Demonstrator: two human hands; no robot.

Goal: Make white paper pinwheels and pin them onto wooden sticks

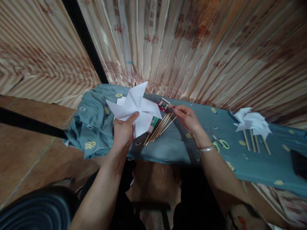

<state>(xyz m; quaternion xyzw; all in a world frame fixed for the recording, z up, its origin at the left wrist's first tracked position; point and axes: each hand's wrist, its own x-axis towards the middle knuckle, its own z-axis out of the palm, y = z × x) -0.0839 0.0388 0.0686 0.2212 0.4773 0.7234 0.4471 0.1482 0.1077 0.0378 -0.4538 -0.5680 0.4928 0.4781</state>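
Beside a box (166, 101) of, apparently, pins (163, 105), right hand (187, 117) pinches closed; left hand (124, 128) grips pinwheel (141, 105).

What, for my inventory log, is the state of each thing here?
Paper pinwheel: folded, in the left hand
Small box: open, dark bits inside
Right hand: fingertips pinched beside the small box
Loose sticks: bare, lying side by side
Tube: partly covered by the paper pinwheel
Scissors: lying, blades slightly open
Cloth: rumpled at its left end
Pinwheels at right: folded, lying on the cloth
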